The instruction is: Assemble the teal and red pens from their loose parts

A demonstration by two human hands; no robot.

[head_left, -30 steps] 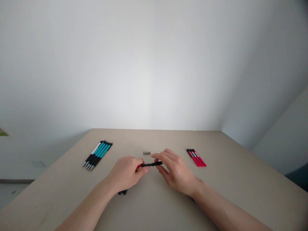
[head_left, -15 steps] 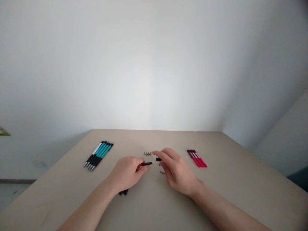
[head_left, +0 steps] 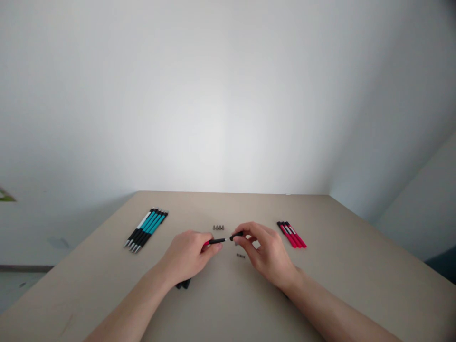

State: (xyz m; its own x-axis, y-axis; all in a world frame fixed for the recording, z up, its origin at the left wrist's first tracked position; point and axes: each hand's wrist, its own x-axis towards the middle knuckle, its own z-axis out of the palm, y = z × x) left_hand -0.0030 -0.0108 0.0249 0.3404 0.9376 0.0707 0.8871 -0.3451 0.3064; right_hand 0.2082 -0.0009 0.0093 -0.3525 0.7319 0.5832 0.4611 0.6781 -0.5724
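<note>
My left hand (head_left: 192, 251) is closed around a pen body (head_left: 215, 241), red at the fingers, with a black section and a thin pale tip pointing right. Opposite it, my right hand (head_left: 261, 249) pinches a short black tube (head_left: 237, 234), perhaps a pen grip, between thumb and fingers. The tube's left end faces the pale tip across a small gap. Just beyond the hands stand several small metal cones (head_left: 218, 227) in a row. Small dark springs (head_left: 241, 256) lie below the right fingertips. Black tubes (head_left: 183, 284) show partly from under my left wrist.
On the left of the table (head_left: 228, 308) lies a row of several teal and white pens (head_left: 147, 230) with black grips. Several red barrels with black ends (head_left: 291, 234) lie side by side at right. A pale wall (head_left: 228, 95) rises behind the table.
My right index finger has drawn back and curled, and the fingers now pinch the black tube, turned with its end towards the pen tip. The left hand has hardly moved.
</note>
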